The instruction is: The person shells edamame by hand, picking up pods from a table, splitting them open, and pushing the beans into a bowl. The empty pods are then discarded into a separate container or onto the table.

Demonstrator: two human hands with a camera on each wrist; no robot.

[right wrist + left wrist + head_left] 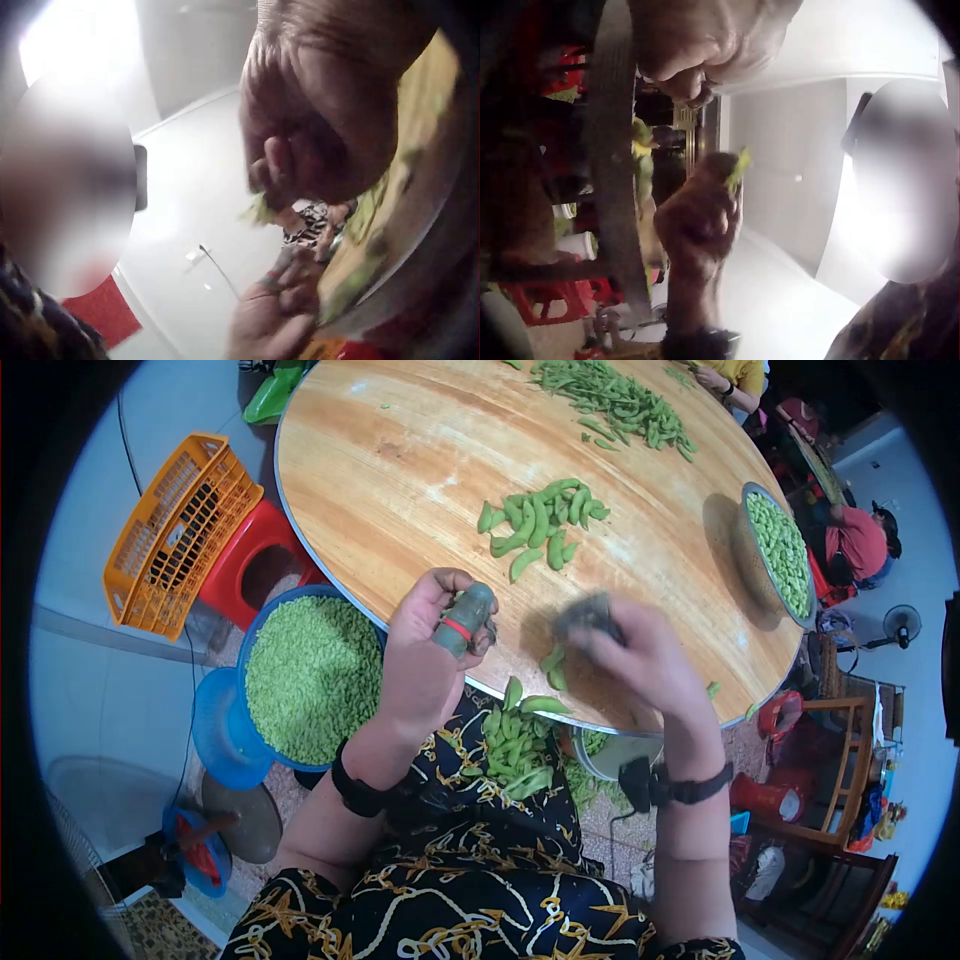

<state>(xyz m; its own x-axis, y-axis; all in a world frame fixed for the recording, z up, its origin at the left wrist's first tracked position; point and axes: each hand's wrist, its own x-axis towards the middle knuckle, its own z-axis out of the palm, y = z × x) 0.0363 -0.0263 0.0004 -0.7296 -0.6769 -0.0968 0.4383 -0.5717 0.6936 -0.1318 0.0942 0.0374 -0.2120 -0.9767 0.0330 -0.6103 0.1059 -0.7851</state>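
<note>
In the head view my left hand is raised over the table's near edge, fingers curled. A grey-green cover with a red band wraps one of its digits; whether anything lies inside the curl I cannot tell. My right hand, its fingertips blurred and darkly covered, is over the tabletop beside a couple of green soybean pods. The left wrist view shows it pinching a green pod, also visible at its fingertips in the right wrist view. More pods lie in the person's lap.
A small heap of pods lies on the round wooden table, a larger pile farther back. Left stands a blue basin of shelled beans, near a red stool and orange crate. A bowl of beans is at right.
</note>
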